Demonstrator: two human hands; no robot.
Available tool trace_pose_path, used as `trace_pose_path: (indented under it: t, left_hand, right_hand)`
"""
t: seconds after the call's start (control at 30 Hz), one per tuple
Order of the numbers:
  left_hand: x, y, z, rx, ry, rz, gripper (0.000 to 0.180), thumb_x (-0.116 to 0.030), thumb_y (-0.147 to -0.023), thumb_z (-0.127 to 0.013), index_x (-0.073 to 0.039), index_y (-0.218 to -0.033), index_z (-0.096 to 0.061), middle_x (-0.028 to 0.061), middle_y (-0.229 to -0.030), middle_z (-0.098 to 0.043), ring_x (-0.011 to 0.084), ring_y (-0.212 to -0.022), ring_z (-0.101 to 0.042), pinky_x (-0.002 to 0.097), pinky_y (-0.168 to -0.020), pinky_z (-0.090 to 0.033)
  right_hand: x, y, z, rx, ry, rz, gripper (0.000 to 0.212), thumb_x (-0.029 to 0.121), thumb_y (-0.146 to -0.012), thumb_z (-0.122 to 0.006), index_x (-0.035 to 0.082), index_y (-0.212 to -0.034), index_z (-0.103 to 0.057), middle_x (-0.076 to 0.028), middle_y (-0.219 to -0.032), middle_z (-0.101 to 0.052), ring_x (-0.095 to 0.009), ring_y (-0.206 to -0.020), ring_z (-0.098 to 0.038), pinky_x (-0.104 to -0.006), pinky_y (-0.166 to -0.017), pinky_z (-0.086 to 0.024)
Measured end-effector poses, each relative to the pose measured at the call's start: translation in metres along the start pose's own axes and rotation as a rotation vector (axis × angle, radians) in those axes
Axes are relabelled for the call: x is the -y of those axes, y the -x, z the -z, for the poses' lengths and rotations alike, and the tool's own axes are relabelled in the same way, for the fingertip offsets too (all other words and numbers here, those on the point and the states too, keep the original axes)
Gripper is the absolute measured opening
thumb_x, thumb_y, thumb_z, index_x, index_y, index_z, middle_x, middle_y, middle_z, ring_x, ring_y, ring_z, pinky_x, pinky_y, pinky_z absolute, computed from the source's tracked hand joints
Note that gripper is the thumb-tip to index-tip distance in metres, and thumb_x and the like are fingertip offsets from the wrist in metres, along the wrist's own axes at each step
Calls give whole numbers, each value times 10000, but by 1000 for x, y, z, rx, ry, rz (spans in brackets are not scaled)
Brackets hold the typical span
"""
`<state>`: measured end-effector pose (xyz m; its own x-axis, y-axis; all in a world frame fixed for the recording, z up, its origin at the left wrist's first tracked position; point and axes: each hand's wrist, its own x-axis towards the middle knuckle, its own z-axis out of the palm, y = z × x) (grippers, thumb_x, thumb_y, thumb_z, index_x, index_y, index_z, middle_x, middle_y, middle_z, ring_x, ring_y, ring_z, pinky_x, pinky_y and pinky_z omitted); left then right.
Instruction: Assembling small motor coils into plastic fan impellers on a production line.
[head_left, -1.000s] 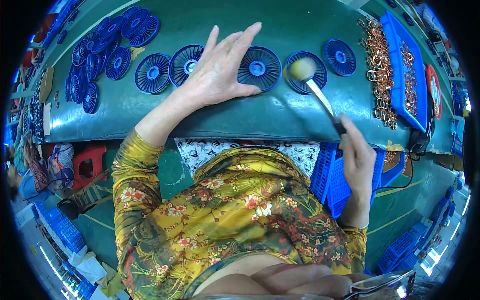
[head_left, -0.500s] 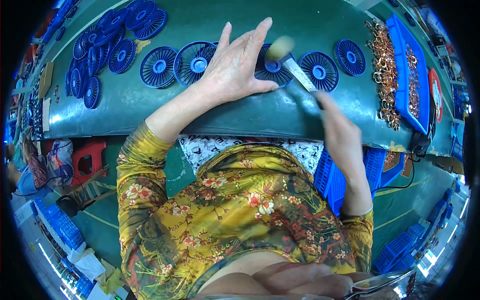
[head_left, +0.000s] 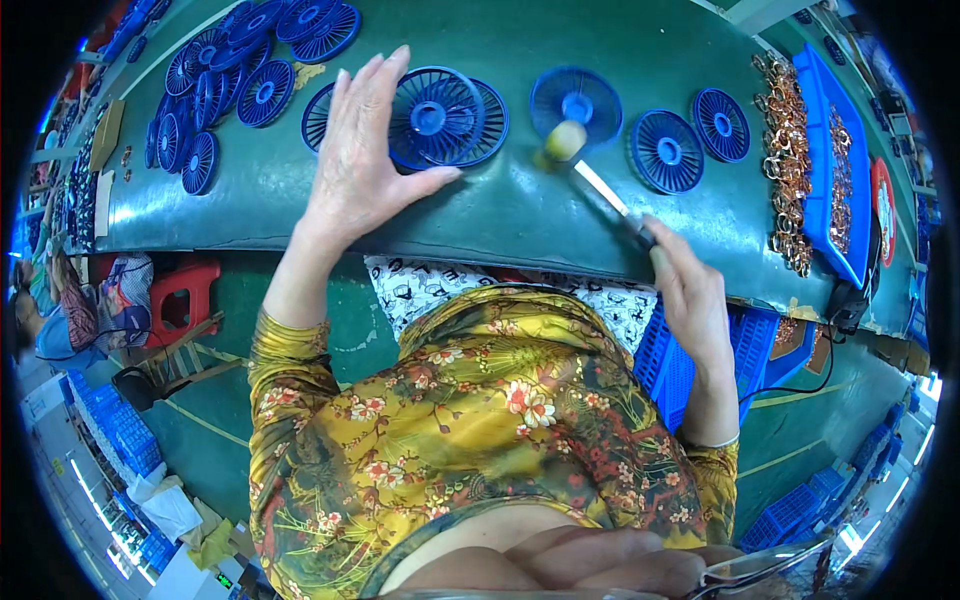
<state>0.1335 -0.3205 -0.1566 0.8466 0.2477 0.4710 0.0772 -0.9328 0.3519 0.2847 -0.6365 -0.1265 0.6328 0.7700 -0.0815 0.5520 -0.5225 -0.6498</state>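
My left hand [head_left: 362, 165], fingers stretched and thumb apart, is over the green table beside a blue spoked disc [head_left: 428, 118] like a small fan grille. That disc overlaps another one [head_left: 492, 122], and the hand partly covers a further disc [head_left: 317, 117] on its left. I cannot tell whether the hand touches any of them. My right hand [head_left: 690, 290] is closed around the dark grip of a mallet [head_left: 600, 188] with a light shaft and a blurred yellowish head. The mallet's head is in front of a blurred blue disc [head_left: 576, 105]. Right of it are two more discs [head_left: 668, 152] [head_left: 721, 125].
A pile of blue discs [head_left: 208, 97] stands at the far left. On the right lies a row of copper-coloured rings [head_left: 783, 165], beside a blue tray [head_left: 815, 160] holding more. Blue crates [head_left: 675, 370] stand under the table's near edge, and a red stool [head_left: 185, 300] at lower left.
My left hand has moved left, off the middle discs. The mallet's head has come nearer to me, and my right hand is lower. Two middle discs now overlap.
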Motion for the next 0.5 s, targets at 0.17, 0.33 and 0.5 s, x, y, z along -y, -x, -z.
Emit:
trace_pose_path:
  t: [0.17, 0.33, 0.5]
  left_hand:
    - [-54, -9, -20, 12, 151, -94, 1061, -302, -575, -847, -33, -1421, -265, 197, -1331, -448, 387, -1234, -435, 564, -1080, -261]
    - [-70, -13, -47, 146, 213, -62, 1089, -271, -596, -854, -74, -1444, -200, 224, -1213, -494, 395, -1228, -439, 590, -1082, -222]
    - [-73, -13, -54, 157, 321, -2, 1147, -269, -586, -863, -63, -1450, -138, 204, -1303, -459, 348, -1249, -443, 584, -1095, -210]
  right_hand:
    - [-2, 4, 17, -163, -248, -134, 338, 125, -980, -465, 85, -1309, -531, -9, -677, -522, -68, -547, -459, -220, -513, -395]
    - [25, 26, 26, -366, -330, 180, 380, 147, -989, -398, 5, -1334, -472, -21, -730, -547, -37, -545, -429, -182, -481, -340]
    - [4, 34, 2, -35, 19, 14, 358, 45, -931, -470, 11, -1286, -502, -218, -1220, -586, -357, -1131, -577, -350, -944, -445]
